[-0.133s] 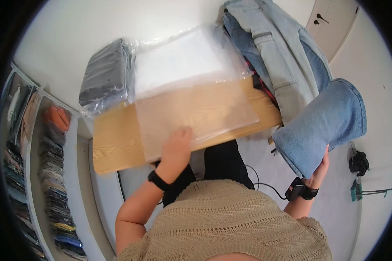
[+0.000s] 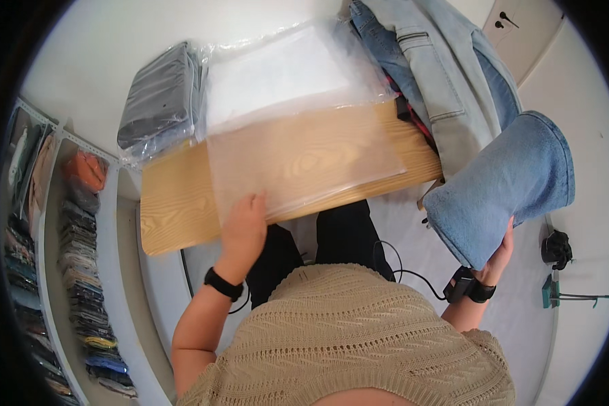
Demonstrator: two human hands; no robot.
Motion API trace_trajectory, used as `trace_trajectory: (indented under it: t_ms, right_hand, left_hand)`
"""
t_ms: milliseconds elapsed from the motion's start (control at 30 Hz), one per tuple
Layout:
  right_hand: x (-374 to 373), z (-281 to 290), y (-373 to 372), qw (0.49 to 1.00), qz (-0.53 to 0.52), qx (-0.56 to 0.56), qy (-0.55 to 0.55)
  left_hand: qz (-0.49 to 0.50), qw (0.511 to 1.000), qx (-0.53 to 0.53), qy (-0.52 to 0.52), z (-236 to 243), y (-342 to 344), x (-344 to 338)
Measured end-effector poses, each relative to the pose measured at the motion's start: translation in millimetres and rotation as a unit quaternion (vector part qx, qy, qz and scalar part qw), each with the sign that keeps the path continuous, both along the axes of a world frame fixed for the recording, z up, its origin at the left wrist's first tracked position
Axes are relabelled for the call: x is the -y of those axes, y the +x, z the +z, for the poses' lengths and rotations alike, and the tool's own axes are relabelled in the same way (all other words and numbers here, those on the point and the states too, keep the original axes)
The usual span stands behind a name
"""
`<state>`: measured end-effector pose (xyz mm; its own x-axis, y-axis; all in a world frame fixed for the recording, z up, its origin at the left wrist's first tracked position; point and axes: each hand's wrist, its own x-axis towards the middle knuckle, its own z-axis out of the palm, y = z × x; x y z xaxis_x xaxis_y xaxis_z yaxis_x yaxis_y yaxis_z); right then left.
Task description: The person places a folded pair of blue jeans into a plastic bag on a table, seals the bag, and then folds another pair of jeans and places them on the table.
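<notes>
My left hand [image 2: 242,227] rests flat on the near edge of a clear plastic bag [image 2: 298,145] that lies spread over the wooden table [image 2: 172,203]. My right hand [image 2: 499,252] grips the lower edge of a folded light-blue denim garment [image 2: 504,186], held in the air to the right of the table, apart from it. Both wrists wear black bands.
A bagged dark garment [image 2: 159,101] lies at the table's far left corner. A pile of pale denim clothes [image 2: 440,74] covers the table's right end. Shelves with stacked folded clothes [image 2: 81,284] run along the left. Black cables and small devices [image 2: 556,249] lie on the white floor.
</notes>
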<state>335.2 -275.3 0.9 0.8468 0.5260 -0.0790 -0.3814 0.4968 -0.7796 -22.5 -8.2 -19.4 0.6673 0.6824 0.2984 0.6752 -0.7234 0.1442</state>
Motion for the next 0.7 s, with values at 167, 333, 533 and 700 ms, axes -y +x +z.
trace_trajectory:
  t_ms: [167, 333, 533, 700]
  right_hand:
    - [-14, 14, -14, 0.997, 0.037, 0.065, -0.006]
    - [-52, 35, -49, 0.977, 0.098, 0.181, -0.063]
    - [-93, 73, -85, 0.852, 0.240, 0.390, -0.255]
    - [-131, 82, -105, 0.746, 0.317, 0.508, -0.290]
  left_hand:
    - [-0.192, 0.980, 0.018, -0.040, 21, -22, -17]
    - [-0.185, 0.982, 0.030, -0.015, 48, -8, -30]
    - [-0.172, 0.985, 0.026, -0.005, 87, 15, -41]
    - [-0.107, 0.992, 0.026, 0.058, 97, 25, -80]
